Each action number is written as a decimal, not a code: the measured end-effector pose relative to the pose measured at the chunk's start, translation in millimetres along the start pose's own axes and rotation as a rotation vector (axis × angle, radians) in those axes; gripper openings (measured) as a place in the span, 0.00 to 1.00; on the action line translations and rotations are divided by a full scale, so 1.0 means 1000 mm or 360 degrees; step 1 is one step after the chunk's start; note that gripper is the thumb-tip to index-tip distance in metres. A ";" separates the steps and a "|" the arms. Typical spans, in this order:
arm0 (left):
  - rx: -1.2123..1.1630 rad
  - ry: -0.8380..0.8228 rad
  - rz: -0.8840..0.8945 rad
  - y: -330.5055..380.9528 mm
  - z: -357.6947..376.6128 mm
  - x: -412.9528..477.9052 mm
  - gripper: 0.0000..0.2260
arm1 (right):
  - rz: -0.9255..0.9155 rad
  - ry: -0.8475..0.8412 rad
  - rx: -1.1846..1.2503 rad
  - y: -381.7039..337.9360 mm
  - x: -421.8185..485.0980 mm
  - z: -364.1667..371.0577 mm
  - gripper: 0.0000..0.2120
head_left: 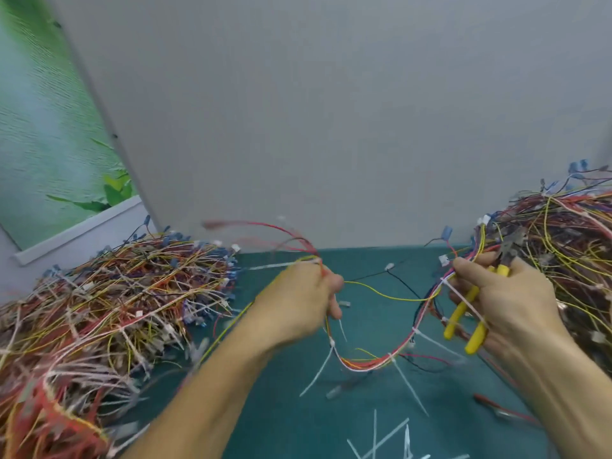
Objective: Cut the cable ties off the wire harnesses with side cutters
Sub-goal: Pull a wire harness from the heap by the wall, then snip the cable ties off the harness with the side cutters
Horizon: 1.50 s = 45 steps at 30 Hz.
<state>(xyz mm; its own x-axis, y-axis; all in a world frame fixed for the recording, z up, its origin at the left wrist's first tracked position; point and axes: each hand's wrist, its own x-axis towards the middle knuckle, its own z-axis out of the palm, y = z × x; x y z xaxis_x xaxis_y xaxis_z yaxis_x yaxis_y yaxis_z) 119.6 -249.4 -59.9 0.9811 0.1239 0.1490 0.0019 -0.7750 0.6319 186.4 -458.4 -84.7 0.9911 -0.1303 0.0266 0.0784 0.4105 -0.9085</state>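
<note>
A person's left hand [301,299] closes its fingers around one end of a wire harness [364,364], while the right hand [510,299] grips a pair of yellow-handled side cutters [460,313] and pinches the harness's other end with thumb and forefinger. The cutters' dark head points up and away from the person, above the right knuckles; whether its blades are apart cannot be made out.

Between the two hands the harness, a bundle of red, orange, yellow and white wires, sags in a loop above the green mat [298,419]. Several white cable ties [392,356] are still cinched around it, their long tails sticking out downward and sideways. One thin yellow wire runs separately from hand to hand above the loop. Red wires fan upward from the left fist, blurred.

Loose white tie pieces [381,438] lie scattered on the mat near the bottom edge of the view. A large heap of tangled harnesses [99,309] with blue connectors fills the left side of the mat, and a second heap [569,246] rises on the right, just behind the right hand. A grey partition [331,111] stands behind the mat, with a green leaf-print poster [49,127] at far left.
</note>
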 end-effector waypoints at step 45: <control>0.1227 -0.0046 -0.0263 -0.142 0.003 -0.031 0.16 | 0.0136 -0.0298 -0.2566 0.038 0.021 -0.042 0.09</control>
<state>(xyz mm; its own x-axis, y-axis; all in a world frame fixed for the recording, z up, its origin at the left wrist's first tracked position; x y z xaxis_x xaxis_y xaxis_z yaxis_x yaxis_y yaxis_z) 90.0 -145.2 -156.9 0.9610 0.2669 0.0726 0.2715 -0.9604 -0.0628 205.3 -483.5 -136.4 0.9944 -0.0030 -0.1057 -0.0429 -0.9251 -0.3773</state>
